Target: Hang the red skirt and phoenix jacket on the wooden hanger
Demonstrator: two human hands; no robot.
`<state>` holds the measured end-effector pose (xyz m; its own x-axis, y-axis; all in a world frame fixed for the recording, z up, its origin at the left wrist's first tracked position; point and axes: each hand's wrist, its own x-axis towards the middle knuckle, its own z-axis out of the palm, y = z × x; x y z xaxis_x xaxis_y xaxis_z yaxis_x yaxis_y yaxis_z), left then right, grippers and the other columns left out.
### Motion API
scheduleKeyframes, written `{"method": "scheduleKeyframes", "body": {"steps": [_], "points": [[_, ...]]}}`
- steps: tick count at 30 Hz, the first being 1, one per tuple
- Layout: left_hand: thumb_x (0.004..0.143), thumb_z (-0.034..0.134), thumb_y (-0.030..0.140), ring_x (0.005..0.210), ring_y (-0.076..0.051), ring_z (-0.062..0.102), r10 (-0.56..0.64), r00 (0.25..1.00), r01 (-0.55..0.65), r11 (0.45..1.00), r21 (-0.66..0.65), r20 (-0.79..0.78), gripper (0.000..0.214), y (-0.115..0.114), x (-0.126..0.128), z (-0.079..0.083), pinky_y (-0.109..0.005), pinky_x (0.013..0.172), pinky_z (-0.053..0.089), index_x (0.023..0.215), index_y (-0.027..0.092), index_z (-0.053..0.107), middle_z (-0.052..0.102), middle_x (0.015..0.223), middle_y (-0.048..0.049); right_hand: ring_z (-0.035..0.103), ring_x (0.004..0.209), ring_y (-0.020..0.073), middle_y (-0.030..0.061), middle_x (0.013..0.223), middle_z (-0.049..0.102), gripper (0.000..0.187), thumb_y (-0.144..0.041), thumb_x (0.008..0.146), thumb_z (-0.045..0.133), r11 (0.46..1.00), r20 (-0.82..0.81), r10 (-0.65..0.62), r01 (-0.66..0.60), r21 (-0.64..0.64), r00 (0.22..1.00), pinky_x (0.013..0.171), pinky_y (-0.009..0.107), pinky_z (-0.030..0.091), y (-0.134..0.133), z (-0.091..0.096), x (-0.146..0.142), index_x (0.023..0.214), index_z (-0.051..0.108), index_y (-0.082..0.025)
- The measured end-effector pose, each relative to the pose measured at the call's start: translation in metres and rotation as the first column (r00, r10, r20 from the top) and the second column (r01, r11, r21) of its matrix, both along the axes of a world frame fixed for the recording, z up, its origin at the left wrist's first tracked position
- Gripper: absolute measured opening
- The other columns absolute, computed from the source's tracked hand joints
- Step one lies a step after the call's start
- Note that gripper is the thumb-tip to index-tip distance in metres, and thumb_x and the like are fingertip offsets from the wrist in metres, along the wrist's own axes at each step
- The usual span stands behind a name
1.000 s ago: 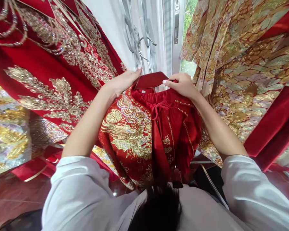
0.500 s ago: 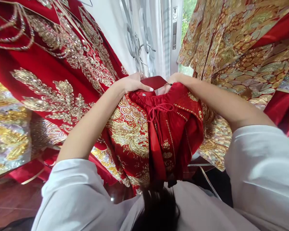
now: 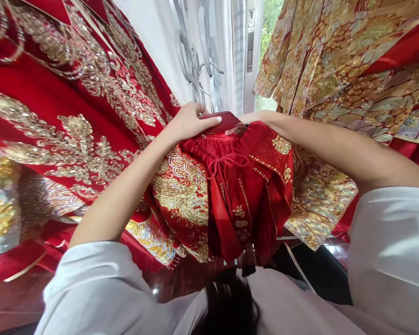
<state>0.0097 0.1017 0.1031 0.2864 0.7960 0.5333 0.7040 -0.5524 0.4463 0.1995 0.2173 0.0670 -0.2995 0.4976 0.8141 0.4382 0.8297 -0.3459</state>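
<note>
Red velvet everywhere, basically. Biggest thing in view is the red robe (image 3: 56,116) hanging on the left, covered in heavy gold and silver embroidery. Opposite it on the right hangs a gold brocade garment (image 3: 352,70) with a scale-like pattern and red trim. There's a white wall and a window frame (image 3: 250,42) in the gap between them, with a bit of green outside.

Right in the middle, between those two and held up at arm's length, is a red skirt (image 3: 237,195). It has a gold phoenix-style panel on its left side and plainer red folds with small gold motifs on the right, and it hangs down toward the wooden floor (image 3: 7,302). Both arms come up from white sleeves (image 3: 101,288) to the top of it.

The skirt's waistband sits just under a hanger (image 3: 225,122), which is red too. The left hand (image 3: 188,122) is clamped over the hanger's left end, fingers lying across the top. The right hand (image 3: 251,117) is at the other end but mostly buried in the fabric, so I honestly can't tell what its grip looks like.

The hanger's metal hook (image 3: 206,79) sticks up above the left hand. A little drawstring bow (image 3: 226,162) dangles at the waistband's centre.
</note>
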Motion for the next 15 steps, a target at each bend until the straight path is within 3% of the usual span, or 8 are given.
{"method": "scheduleKeyframes", "body": {"steps": [2,4,6,7,9,11,13,15], "points": [[0.070,0.067,0.034,0.100,-0.030,0.056,0.057,0.998,-0.053,0.973,0.224,-0.014,0.019,-0.012,0.008,0.001,-0.041,0.090,0.043,0.071,0.018,0.057,0.059,0.080,-0.0102,0.056,0.067,0.0121,-0.0010,0.055,0.055,0.029,-0.026,0.072,0.069,0.967,0.074,0.140,-0.120,-0.224,0.987,0.066,0.028,0.048,-0.009,0.008,0.004,0.051,0.052,-0.014],[0.072,0.064,0.033,0.112,-0.033,0.049,0.080,0.992,-0.038,0.920,0.389,-0.092,0.015,-0.023,0.022,0.005,-0.045,0.100,0.036,0.076,0.021,0.057,0.059,0.097,-0.0122,0.054,0.064,0.0112,-0.0008,0.057,0.055,0.024,-0.024,0.074,0.063,0.855,-0.007,0.300,-0.272,-0.442,0.954,0.063,0.026,0.047,-0.019,0.015,0.009,0.055,0.054,-0.014],[0.071,0.064,0.030,0.119,-0.034,0.044,0.062,0.980,0.029,0.892,0.451,-0.187,0.013,-0.026,0.042,0.011,-0.045,0.103,0.033,0.080,0.022,0.059,0.057,0.107,-0.0120,0.051,0.059,0.0098,-0.0011,0.059,0.055,0.015,-0.017,0.070,0.062,0.736,-0.131,0.383,-0.387,-0.555,0.915,0.059,0.025,0.044,-0.028,0.019,0.016,0.058,0.054,-0.014],[0.069,0.065,0.027,0.119,-0.034,0.043,0.048,0.974,0.055,0.898,0.436,-0.222,0.014,-0.024,0.053,0.015,-0.045,0.102,0.035,0.082,0.023,0.060,0.057,0.108,-0.0117,0.049,0.056,0.0091,-0.0014,0.058,0.054,0.013,-0.014,0.066,0.063,0.710,-0.165,0.387,-0.408,-0.574,0.907,0.056,0.024,0.042,-0.032,0.020,0.019,0.058,0.053,-0.013],[0.067,0.064,0.021,0.115,-0.035,0.047,0.057,0.954,0.037,0.952,0.305,-0.293,0.018,-0.014,0.076,0.021,-0.042,0.093,0.041,0.085,0.021,0.061,0.060,0.099,-0.0117,0.046,0.053,0.0078,-0.0022,0.055,0.050,0.016,-0.008,0.060,0.064,0.736,-0.174,0.329,-0.367,-0.569,0.928,0.053,0.022,0.037,-0.036,0.021,0.024,0.055,0.050,-0.012],[0.067,0.061,0.015,0.105,-0.035,0.054,0.106,0.902,-0.061,0.991,0.118,-0.420,0.016,0.000,0.095,0.026,-0.039,0.082,0.044,0.083,0.016,0.061,0.061,0.085,-0.0110,0.044,0.052,0.0069,-0.0027,0.051,0.047,0.020,-0.005,0.059,0.064,0.811,-0.155,0.211,-0.262,-0.523,0.965,0.051,0.022,0.033,-0.039,0.022,0.028,0.051,0.047,-0.012],[0.067,0.060,0.013,0.094,-0.034,0.059,0.127,0.833,-0.156,0.988,-0.009,-0.538,0.007,0.014,0.106,0.032,-0.038,0.075,0.044,0.073,0.013,0.060,0.057,0.072,-0.0091,0.043,0.052,0.0068,-0.0024,0.051,0.047,0.019,-0.004,0.061,0.061,0.865,-0.149,0.104,-0.163,-0.474,0.983,0.051,0.022,0.031,-0.041,0.024,0.031,0.051,0.048,-0.013],[0.064,0.065,0.014,0.086,-0.033,0.061,0.129,0.804,-0.190,0.981,-0.044,-0.581,0.008,0.024,0.110,0.035,-0.037,0.071,0.043,0.063,0.013,0.057,0.053,0.063,-0.0069,0.043,0.051,0.0075,-0.0021,0.051,0.048,0.016,-0.005,0.063,0.059,0.884,-0.150,0.052,-0.116,-0.454,0.987,0.051,0.022,0.031,-0.041,0.026,0.033,0.052,0.051,-0.014]]}}
